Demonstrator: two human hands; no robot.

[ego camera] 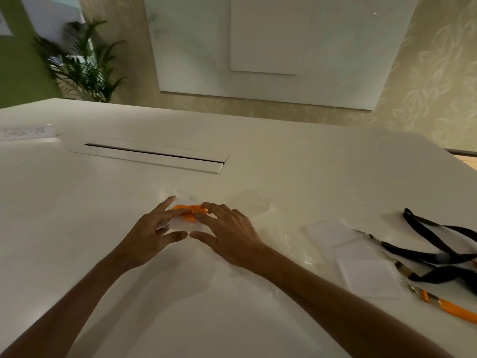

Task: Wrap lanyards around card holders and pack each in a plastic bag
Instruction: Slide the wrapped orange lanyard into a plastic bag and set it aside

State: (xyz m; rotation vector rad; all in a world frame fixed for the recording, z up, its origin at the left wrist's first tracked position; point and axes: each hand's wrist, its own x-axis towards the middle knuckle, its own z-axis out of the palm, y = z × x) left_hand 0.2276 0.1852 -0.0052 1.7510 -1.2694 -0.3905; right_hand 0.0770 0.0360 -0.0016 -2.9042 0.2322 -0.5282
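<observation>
On the white counter [284, 156], the left hand [149, 233] and right hand [229, 233] both pinch a clear rectangular card holder [180, 224] wrapped in an orange fabric lanyard [189, 211].

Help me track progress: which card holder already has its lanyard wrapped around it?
The card holder under both hands, bound with an orange lanyard. The card holders at right lie flat with lanyards trailing loose.
</observation>
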